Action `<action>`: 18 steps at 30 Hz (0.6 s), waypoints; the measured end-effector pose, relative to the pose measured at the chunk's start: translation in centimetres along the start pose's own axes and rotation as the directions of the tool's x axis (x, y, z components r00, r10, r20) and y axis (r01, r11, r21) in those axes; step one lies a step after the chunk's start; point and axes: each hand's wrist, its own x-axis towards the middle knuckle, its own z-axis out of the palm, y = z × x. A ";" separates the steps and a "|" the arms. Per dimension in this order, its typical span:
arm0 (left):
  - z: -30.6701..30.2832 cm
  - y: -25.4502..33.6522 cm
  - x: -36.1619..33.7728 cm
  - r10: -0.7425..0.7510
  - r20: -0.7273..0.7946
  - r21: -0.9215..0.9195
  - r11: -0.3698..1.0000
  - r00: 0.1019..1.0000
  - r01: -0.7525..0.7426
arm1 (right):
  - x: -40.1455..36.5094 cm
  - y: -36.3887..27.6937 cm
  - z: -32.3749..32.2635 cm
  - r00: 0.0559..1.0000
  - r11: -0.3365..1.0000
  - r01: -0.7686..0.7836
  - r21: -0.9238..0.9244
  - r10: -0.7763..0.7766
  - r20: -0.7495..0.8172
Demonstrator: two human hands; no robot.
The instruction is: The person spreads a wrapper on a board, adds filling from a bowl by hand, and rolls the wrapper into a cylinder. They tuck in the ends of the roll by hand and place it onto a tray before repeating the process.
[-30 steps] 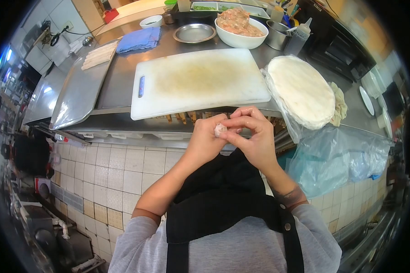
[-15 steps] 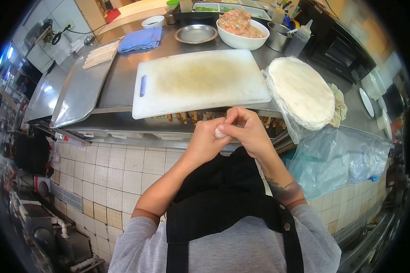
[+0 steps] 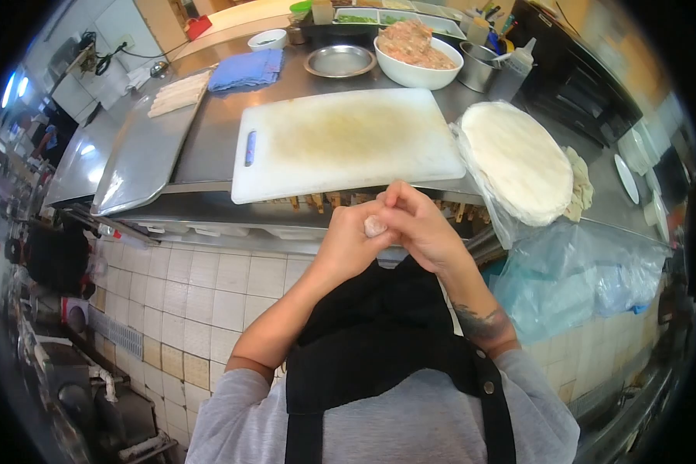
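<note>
Both hands meet just in front of the near edge of a white cutting board [image 3: 348, 143]. My left hand [image 3: 349, 238] is curled around a pale roll [image 3: 375, 226], whose rounded end shows between the hands. The fingers of my right hand [image 3: 425, 230] are bent, and its thumb and fingers pinch at the same roll. Most of the roll is hidden inside the hands. Right of the board lies a stack of round white wrappers [image 3: 516, 162] on plastic. A white bowl of minced filling [image 3: 417, 54] stands behind the board.
At the left, a metal tray [image 3: 143, 155] holds several pale rolls [image 3: 179, 94]. Behind the board are a blue cloth [image 3: 246, 69], a round metal dish [image 3: 340, 61], a metal pot [image 3: 479, 66] and a squeeze bottle [image 3: 513, 71]. A plastic bag [image 3: 580, 274] hangs at the right.
The camera view has shifted slightly, so the counter sits a little further right. The thumb of my right hand has moved aside, and more of the roll's end shows.
</note>
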 end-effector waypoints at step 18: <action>-4.8 5.1 2.3 -0.166 -0.442 -0.658 0.728 0.881 -0.194 | 2.0 -3.7 6.3 0.958 0.579 0.279 -0.766 -0.222 0.182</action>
